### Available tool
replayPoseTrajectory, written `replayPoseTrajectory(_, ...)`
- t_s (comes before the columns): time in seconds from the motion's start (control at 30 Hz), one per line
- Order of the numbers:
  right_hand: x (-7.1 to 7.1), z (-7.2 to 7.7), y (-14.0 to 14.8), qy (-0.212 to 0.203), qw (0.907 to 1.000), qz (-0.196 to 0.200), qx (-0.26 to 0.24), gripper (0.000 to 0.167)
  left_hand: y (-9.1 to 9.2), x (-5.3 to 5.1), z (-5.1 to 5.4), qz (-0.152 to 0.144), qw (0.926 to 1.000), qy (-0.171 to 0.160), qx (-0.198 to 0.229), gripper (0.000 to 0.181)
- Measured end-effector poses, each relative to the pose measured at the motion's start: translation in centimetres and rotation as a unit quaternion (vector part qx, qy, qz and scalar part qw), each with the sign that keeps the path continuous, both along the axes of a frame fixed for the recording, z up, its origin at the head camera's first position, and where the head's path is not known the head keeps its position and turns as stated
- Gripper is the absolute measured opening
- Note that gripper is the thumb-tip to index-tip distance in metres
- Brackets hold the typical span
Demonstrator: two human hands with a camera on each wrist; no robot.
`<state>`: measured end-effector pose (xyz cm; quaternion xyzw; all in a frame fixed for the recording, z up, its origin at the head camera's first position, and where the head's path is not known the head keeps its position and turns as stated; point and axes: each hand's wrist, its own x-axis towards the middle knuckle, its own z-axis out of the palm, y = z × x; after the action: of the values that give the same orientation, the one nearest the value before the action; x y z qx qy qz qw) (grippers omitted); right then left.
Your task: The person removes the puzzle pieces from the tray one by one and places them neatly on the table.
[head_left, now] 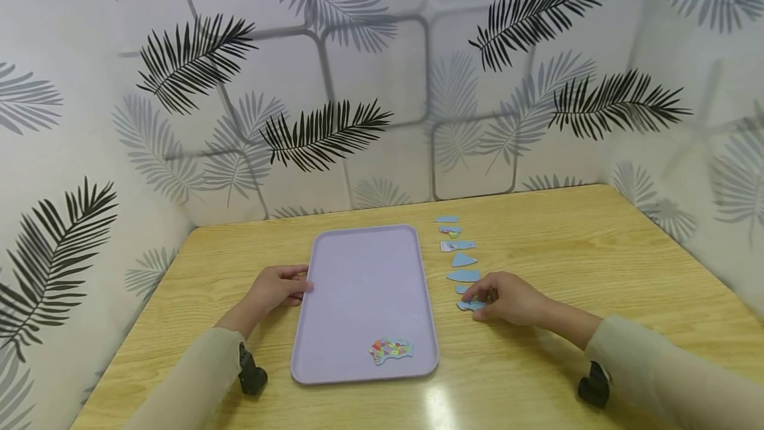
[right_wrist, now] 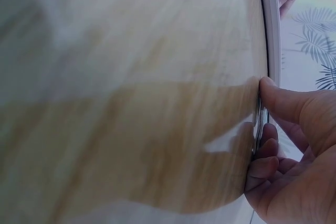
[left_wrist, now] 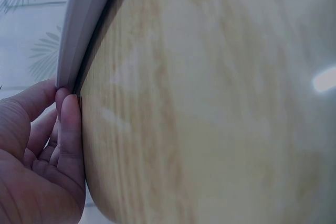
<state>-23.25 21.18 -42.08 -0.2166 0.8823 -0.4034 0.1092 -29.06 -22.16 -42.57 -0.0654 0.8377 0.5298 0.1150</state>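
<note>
My left hand holds the left rim of a lilac tray, thumb at the rim. In the left wrist view, the fingers meet the tray's edge close to the wooden table. To the right of the tray, my right hand pinches a light-blue puzzle piece at the table surface. Its fingertips hide part of that piece. A multicoloured puzzle piece with a light-blue border lies in the tray's lower right part.
Several flat, mostly light-blue puzzle pieces form a column on the table right of the tray. A piece with a coloured patch lies near the far end. Behind the table stands a leaf-patterned wall.
</note>
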Motion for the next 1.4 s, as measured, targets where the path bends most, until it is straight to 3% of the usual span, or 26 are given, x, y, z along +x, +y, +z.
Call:
replayPoseTrajectory(0.47,0.1,0.0,0.1,-0.015,0.9997,0.013,-0.014,0.023,-0.1,0.1,-0.1,-0.002,1.0,0.0,-0.001,0.052)
replayPoseTrajectory(1.0,-0.1,0.5,0.5,-0.031,0.9995,-0.002,-0.006,0.026,0.0,0.2,-0.1,0.0,1.0,0.002,0.005,0.053)
replayPoseTrajectory(1.4,-0.1,0.8,-0.7,-0.004,0.9994,-0.012,-0.031,0.03,-0.1,0.0,-0.2,-0.002,1.0,0.005,0.006,0.053)
